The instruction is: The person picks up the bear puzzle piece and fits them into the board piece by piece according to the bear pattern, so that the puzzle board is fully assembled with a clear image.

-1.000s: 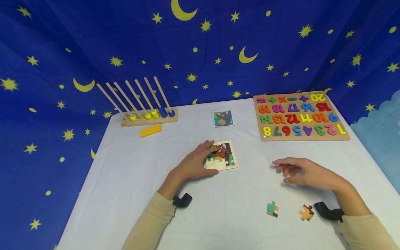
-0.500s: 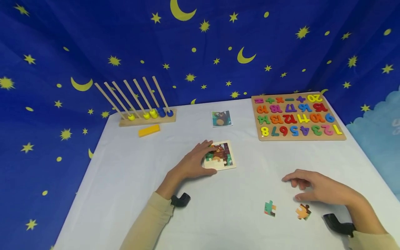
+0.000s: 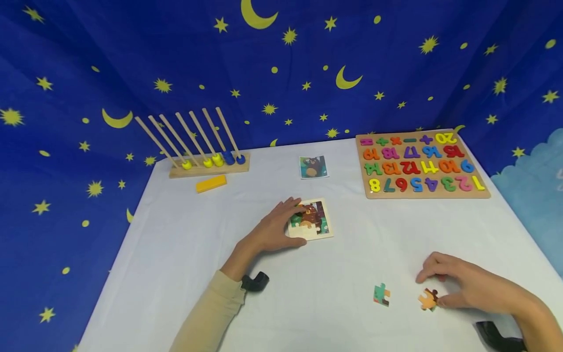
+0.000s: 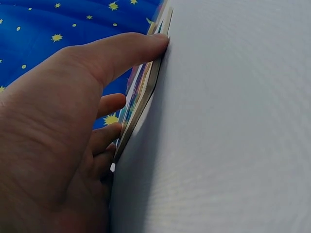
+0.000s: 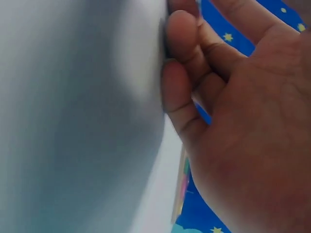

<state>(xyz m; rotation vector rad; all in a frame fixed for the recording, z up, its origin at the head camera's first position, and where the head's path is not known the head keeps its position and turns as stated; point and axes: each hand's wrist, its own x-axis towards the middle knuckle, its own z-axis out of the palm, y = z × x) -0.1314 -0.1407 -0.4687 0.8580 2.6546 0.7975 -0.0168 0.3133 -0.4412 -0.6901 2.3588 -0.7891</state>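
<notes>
A small square jigsaw puzzle board (image 3: 326, 227) with a bear picture lies mid-table, its lower left area bare of pieces. My left hand (image 3: 273, 231) grips its left side, thumb at the near edge and fingers over the far part. The left wrist view shows the thumb (image 4: 158, 44) against the board's rim. At the right, my right hand (image 3: 475, 286) hovers low with thumb and fingers spread. Its thumb tip is at the orange and brown puzzle piece (image 3: 427, 299); whether it touches is unclear. A green puzzle piece (image 3: 381, 295) lies to the left.
Behind the board lies a bear picture card (image 3: 314, 167). A wooden number board (image 3: 362, 191) stands at the back right. At the back left are a peg stand (image 3: 242, 165) with several rings and a yellow block (image 3: 211, 184). A starry blue curtain (image 3: 198, 44) closes the back.
My right hand has moved toward the near right, down to the orange and brown puzzle piece. My left hand stays on the puzzle board.
</notes>
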